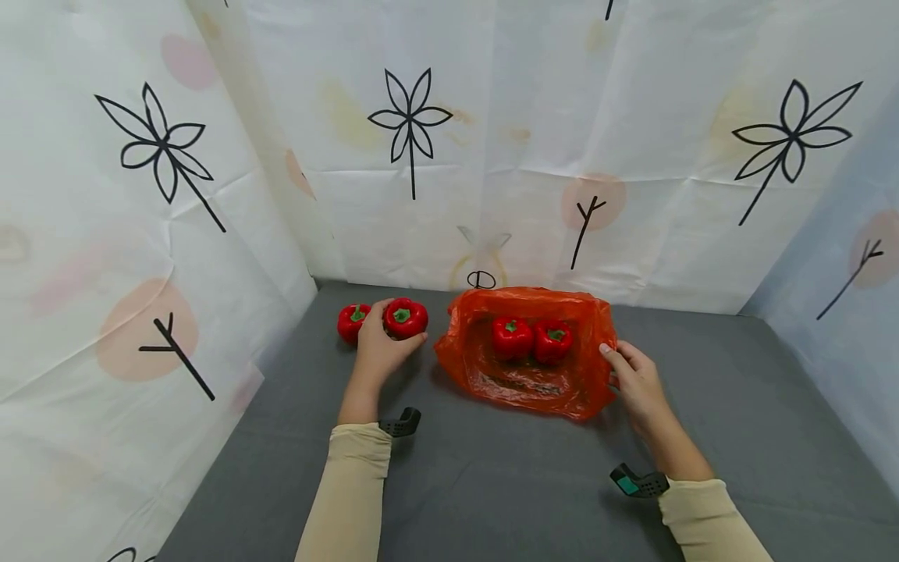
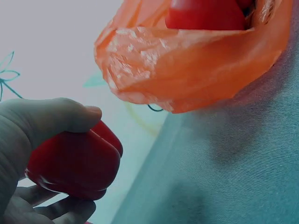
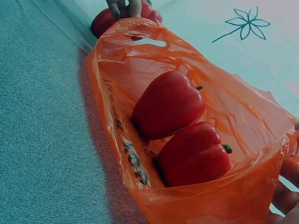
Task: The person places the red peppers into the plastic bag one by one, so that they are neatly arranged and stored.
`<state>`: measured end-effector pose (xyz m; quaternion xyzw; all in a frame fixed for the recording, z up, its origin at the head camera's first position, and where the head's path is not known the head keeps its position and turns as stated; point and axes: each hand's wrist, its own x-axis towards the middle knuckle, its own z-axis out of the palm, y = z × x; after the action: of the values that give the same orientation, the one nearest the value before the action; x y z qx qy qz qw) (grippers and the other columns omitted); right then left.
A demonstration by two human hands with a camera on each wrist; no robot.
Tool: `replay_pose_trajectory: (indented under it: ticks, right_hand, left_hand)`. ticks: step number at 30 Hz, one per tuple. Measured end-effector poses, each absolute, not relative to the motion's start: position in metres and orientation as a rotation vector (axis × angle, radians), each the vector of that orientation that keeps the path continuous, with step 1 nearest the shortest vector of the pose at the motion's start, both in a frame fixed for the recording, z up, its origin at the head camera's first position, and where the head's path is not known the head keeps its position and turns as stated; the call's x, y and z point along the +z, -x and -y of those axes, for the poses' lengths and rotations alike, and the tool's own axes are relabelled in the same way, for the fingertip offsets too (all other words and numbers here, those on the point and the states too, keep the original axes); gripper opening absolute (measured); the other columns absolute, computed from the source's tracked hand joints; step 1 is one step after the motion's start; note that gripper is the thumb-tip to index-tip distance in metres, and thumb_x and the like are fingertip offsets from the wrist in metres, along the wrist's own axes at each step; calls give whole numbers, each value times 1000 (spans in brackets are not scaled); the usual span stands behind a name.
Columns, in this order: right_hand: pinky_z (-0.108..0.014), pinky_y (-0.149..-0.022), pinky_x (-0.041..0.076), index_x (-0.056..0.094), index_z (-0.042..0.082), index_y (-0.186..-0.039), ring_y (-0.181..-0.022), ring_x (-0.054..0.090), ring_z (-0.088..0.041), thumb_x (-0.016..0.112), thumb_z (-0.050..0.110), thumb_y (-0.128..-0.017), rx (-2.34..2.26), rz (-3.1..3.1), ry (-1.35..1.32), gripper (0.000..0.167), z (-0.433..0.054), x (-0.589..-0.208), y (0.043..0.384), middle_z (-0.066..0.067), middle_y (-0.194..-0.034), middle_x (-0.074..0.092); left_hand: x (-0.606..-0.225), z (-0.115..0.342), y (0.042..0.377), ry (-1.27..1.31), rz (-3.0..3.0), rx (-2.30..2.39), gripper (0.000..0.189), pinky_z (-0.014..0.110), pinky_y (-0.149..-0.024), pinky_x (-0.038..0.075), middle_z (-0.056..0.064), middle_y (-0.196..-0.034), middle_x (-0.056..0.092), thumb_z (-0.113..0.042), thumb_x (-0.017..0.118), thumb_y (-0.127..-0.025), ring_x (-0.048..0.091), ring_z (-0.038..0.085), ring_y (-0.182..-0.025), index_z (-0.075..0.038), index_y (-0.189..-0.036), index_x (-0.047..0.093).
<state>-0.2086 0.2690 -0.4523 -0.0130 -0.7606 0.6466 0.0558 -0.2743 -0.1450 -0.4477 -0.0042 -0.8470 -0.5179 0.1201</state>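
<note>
An orange plastic bag (image 1: 520, 394) lies with its mouth spread, and two red bell peppers (image 3: 170, 105) rest side by side inside it. To the bag's left, my left hand (image 1: 379, 347) grips another red bell pepper (image 2: 77, 161) between thumb and fingers, apart from the bag. One more red pepper (image 1: 351, 323) sits on the table just left of that hand, partly hidden by it. My right hand (image 1: 634, 382) pinches the bag's right rim; in the right wrist view only some of its fingers (image 3: 286, 198) show at the edge.
A grey cloth covers the table (image 1: 492, 484). White curtains (image 1: 506, 140) with drawn flowers and twigs stand behind it and along both sides. Each wrist wears a dark strap device (image 1: 402, 422).
</note>
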Motion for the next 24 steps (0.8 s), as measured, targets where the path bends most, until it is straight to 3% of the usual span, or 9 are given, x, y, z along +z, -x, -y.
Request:
replay_pose_trajectory:
  ticks: [10,24]
  right_hand:
    - [-20,-77,57,64,1,-126,-91,63,-5,56,38,-111,1935,2322,41,41,-268,-452,208,18,-99,66]
    - [-19,-76,57,67,9,-121,-86,64,-5,56,36,-111,1978,2306,31,31,-271,-451,208,18,-97,67]
  left_hand:
    - [-433,134,263,218,2492,-1477,83,57,-104,58,9,-146,59,-25,93,-80,58,30,-133,-13,-149,49]
    - [-413,114,240,390,2478,-1373,81,48,-103,60,6,-142,63,-26,94,-79,60,25,-130,-13,-147,53]
